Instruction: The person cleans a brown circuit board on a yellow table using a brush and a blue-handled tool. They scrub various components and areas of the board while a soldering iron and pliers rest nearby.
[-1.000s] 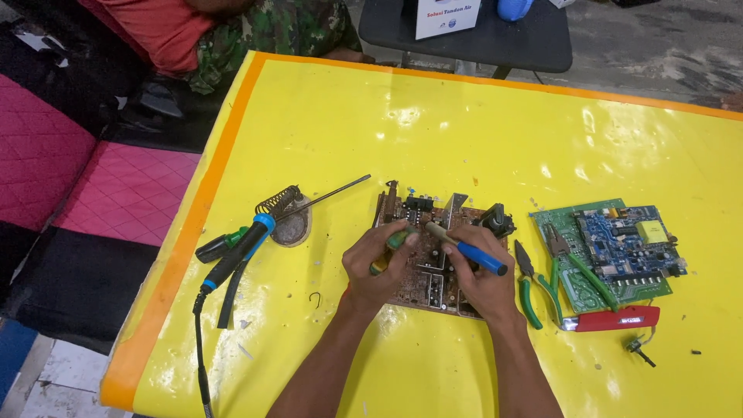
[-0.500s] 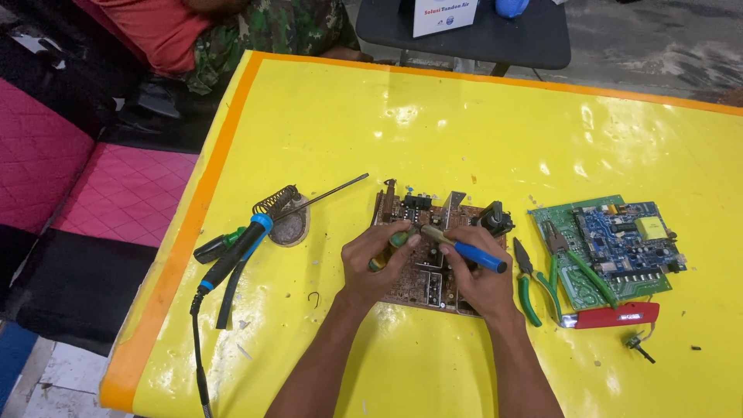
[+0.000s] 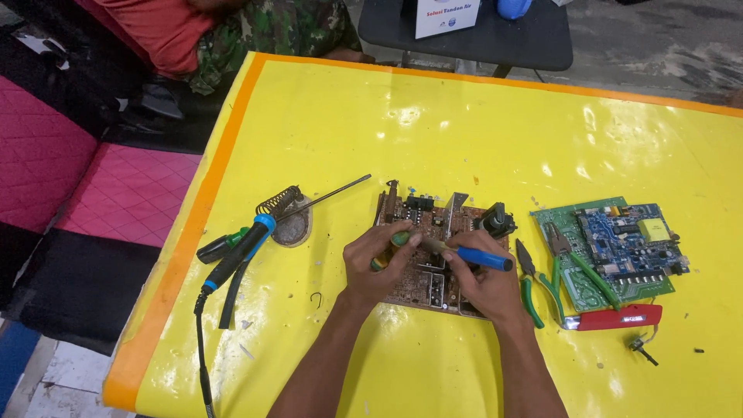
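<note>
A brown circuit board (image 3: 433, 213) lies flat on the yellow table (image 3: 464, 131), and both my hands rest on it. My left hand (image 3: 375, 267) is closed around a short green-handled tool (image 3: 399, 238). My right hand (image 3: 484, 286) grips a blue-handled tool (image 3: 484, 258) like a pen. Its metal tip points left onto the board, right beside my left thumb. The hands hide the board's near half.
A soldering iron (image 3: 236, 259) with a blue collar lies on its coil stand (image 3: 285, 209) to the left, its cable trailing off the near edge. Green pliers (image 3: 534, 290), a green and blue circuit board (image 3: 619, 248) and a red utility knife (image 3: 615, 317) lie to the right. A seated person (image 3: 232, 31) is at the far left corner.
</note>
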